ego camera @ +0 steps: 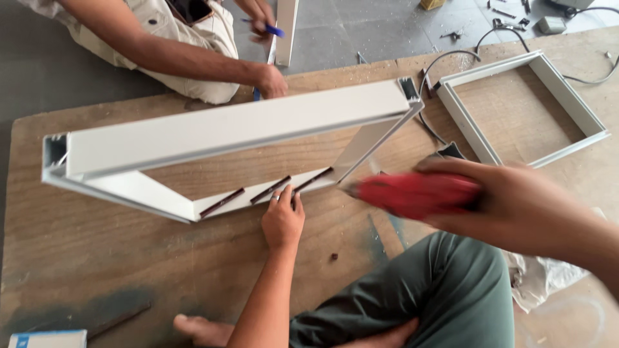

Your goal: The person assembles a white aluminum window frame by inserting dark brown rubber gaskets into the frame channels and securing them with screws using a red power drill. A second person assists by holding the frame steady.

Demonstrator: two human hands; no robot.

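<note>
A: What is the big thing in the middle of the picture?

B: It is a long white metal frame (238, 129). It stands up on its edge on the wooden board (97, 238). It goes from the left side to the upper middle.

A: What could go wrong?

B: I think the frame could tip over or slide. It is tall and thin, and only one hand keeps it in place. If that hand slips, the frame may fall toward the other person (161, 38) at the top left.

A: Anything else?

B: Yes. The red tool (416, 193) looks blurry, so it seems to be moving fast. Its tip is near the frame's bottom rail, just beside the fingers there. It could hit them, I think.

A: How is the left hand?

B: The left hand (282, 219) reaches up from the bottom middle. The arm is straight. The hand lies flat, with its fingers close together, pressing on the bottom rail beside the dark strips (267, 191).

A: And the right hand?

B: The right hand (516, 200) comes in from the right side. Its fingers wrap tight around the red tool and point it left.

A: What is the small frame?

B: A square white frame (580, 103) lies flat at the upper right, well apart from the hands.
</note>
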